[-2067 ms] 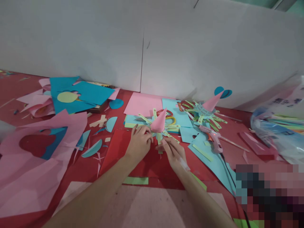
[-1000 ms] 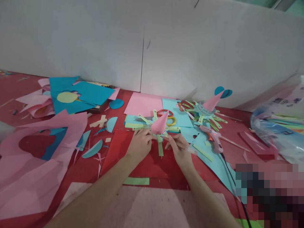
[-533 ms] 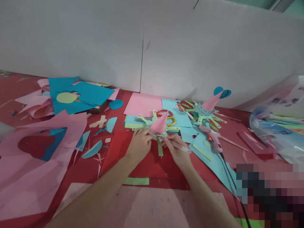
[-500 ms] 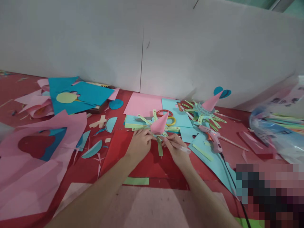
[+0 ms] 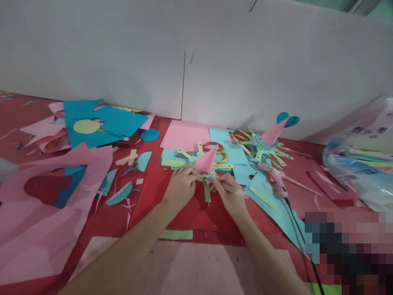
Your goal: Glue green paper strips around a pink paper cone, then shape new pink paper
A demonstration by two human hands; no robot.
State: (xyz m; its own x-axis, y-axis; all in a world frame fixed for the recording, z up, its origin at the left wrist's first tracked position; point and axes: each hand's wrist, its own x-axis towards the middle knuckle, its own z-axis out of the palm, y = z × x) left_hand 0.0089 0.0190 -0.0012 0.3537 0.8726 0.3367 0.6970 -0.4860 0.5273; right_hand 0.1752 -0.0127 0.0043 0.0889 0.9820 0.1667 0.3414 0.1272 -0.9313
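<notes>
A: Where do the hands sit, taking the pink cone as the mark?

B: Both are just in front of it, on the near side. The left hand lies palm down to the cone's near left, forearm stretched out from the lower left, fingers curled together with the tips pressing on the green strips at the cone's base. I can't tell if it pinches one or only pins them flat.

A: And the right?

B: The right hand comes in from the lower right, wrist bent a little inward, fingers closed round a clear glue stick that lies across it, pointing toward the base of the cone.

A: Where does the cone itself stand?

B: It stands tilted, tip leaning up and to the right, on a ring of green strips that fan out from under it, over the red sheet.

A: What else lies about it?

B: Right behind the cone, red and yellow scissor handles. Well to its right, a second pink cone with its own green strips, and nearer to us from that one, a pink glue gun with a black cord. Far to the cone's left, blue sheets and large pink sheets.
</notes>
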